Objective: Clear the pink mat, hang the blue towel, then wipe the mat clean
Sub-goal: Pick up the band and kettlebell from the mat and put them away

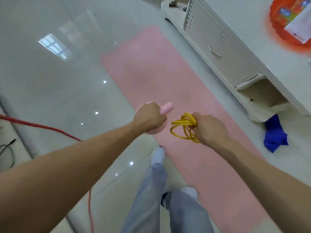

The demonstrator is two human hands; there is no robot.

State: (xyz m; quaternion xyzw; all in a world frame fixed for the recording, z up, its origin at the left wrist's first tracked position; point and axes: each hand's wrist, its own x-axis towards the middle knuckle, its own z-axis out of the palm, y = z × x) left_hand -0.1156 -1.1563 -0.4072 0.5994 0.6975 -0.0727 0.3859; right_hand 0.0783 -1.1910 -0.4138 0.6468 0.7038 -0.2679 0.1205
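The pink mat (159,78) stretches along the glossy floor from the far middle to the near right. My left hand (149,116) grips a pink dumbbell-like object (166,107) above the mat's left edge; only its rounded ends show past my fist. My right hand (207,127) holds a bundle of coiled yellow rope (182,126) above the mat. The blue towel (274,136) lies crumpled on the floor to the right of the mat, beside the cabinet's foot.
A white cabinet (223,47) with a drawer and an open niche runs along the mat's right side. A red tray with packets (292,22) sits on its top. A red cable (42,127) and black wires (8,148) lie at left. My legs (161,199) stand at the mat's left edge.
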